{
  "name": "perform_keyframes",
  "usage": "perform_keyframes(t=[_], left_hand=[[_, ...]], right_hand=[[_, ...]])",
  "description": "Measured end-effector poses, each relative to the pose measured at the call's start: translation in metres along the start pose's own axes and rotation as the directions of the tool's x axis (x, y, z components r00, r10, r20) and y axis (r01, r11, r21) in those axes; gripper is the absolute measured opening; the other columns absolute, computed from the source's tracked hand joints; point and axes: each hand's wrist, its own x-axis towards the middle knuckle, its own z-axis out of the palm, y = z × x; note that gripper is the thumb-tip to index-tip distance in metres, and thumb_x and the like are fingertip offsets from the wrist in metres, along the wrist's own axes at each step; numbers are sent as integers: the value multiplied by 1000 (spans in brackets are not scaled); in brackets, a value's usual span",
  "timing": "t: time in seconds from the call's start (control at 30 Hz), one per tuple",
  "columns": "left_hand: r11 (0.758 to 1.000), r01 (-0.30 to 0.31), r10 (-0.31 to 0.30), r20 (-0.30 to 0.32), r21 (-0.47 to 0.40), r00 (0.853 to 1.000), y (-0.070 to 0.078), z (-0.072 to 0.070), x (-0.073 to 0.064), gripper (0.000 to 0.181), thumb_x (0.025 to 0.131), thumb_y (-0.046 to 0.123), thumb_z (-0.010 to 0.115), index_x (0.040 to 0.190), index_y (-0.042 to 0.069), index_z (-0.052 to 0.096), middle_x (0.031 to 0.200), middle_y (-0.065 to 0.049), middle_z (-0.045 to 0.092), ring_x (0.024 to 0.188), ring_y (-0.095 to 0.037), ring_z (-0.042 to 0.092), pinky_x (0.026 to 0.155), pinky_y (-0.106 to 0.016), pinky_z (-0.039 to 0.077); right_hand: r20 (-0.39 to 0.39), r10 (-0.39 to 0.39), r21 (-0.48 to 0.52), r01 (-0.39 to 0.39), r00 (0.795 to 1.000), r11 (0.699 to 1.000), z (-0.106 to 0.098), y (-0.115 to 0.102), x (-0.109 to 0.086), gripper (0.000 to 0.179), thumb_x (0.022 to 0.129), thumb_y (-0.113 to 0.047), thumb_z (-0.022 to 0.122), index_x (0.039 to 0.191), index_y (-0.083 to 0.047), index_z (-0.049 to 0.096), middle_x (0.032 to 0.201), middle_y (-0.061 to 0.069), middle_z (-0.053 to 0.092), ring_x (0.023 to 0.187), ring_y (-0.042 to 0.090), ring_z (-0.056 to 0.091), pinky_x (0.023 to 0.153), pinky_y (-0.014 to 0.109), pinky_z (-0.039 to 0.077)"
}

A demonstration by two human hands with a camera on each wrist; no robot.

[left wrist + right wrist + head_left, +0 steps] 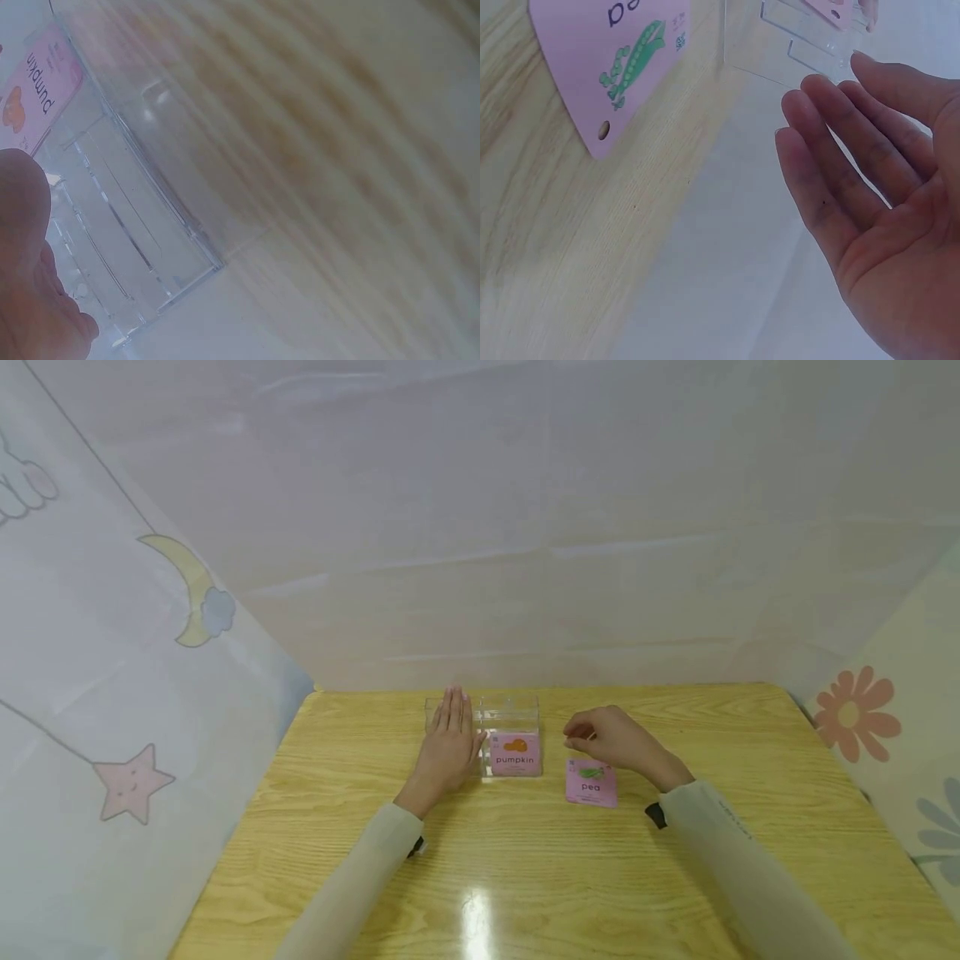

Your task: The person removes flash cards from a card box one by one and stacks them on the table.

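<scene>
A clear plastic rectangular holder (pixel 510 715) lies near the far edge of a yellowish wood-grain table (pixel 480 847); a square pink card printed "pumpkin" (pixel 515 762), with an orange pumpkin picture, sits in its right-hand part; a square pink card printed "pea" (pixel 591 785), with a green pod picture and a hole near one corner, lies on the table to the right, apart from the holder; the left hand (pixel 448 745) lies across the holder's left part, fingers straight and together, gripping nothing; how firmly it presses, I cannot tell; the right hand (pixel 617 741) is just beyond the pea card, fingers gently bent, thumb apart from them, nothing held; pale long sleeves (pixel 738 868) cover both forearms; behind hangs a pale sheet (pixel 525 527), with a yellow crescent moon (pixel 197 578) and a pink star (pixel 135 783) at left, and a red flower (pixel 862 693) at right.
</scene>
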Motion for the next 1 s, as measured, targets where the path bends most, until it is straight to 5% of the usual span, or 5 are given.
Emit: perform_keyframes(t=[0.67,1.0], left_hand=[[1000,-2,2,-5,-25,1000,0,-4,1,76,115,41,35,164,-10,10,174,-29,5,165,-43,9,136,-50,16],[1000,2,-2,1,-22,1000,0,1,0,76,115,43,33,165,-8,8,175,-29,5,165,-42,7,136,-50,16]], right_hand=[[-111,-70,-54,65,991,996,5,-23,0,14,101,-19,72,108,-12,80,104,2,81,92,16,74,84,43,64],[-123,-84,-44,79,989,996,9,-34,-2,22,100,-15,72,119,-4,76,117,15,79,98,26,76,87,48,65]])
